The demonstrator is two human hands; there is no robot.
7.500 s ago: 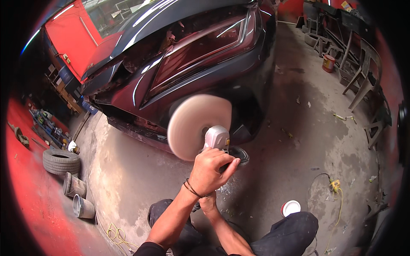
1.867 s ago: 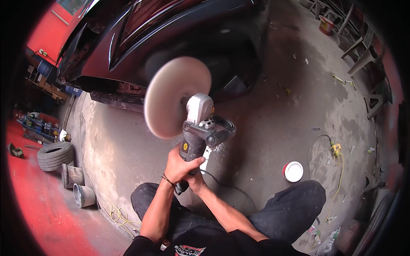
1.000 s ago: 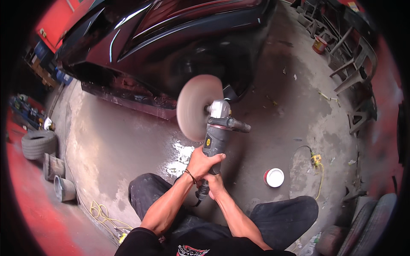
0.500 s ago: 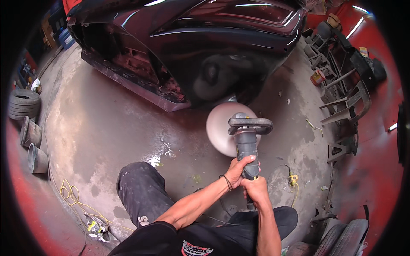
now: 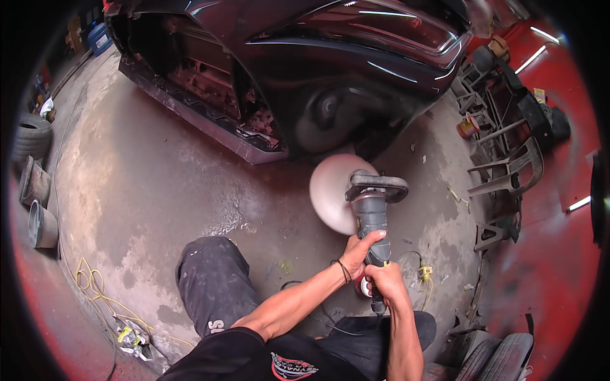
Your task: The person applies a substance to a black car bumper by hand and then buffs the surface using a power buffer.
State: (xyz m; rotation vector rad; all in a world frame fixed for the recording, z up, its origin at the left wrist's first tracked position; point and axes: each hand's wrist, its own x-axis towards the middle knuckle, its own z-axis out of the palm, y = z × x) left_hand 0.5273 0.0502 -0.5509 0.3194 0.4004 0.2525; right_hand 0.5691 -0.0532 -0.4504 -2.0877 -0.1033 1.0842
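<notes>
Both my hands are wrapped round a black power polisher (image 5: 372, 219) with a loop-shaped front handle. My left hand (image 5: 357, 252) grips the body, its thumb along the side. Close behind it, my right hand (image 5: 389, 282) is closed on the rear end, where a cord leads off. A large, pale round pad (image 5: 332, 192) sits at the polisher's head, its surface smeared as if spinning. The pad's far edge is by the lower corner of a dark, glossy car body (image 5: 343, 60); whether they touch I cannot tell. Dull, hazy marks show on that panel.
Stacked plastic chairs (image 5: 518, 171) stand along the red wall at right, tires (image 5: 499, 359) at lower right. Buckets (image 5: 42, 225) and more tires (image 5: 32, 136) line the left. A yellow cord (image 5: 92, 282) and a yellow plug connector (image 5: 425, 273) lie on the concrete floor.
My view has shifted slightly, so the car sits a little further right in it. The polisher stays in both hands. A small red-and-white round thing now shows below my hands.
</notes>
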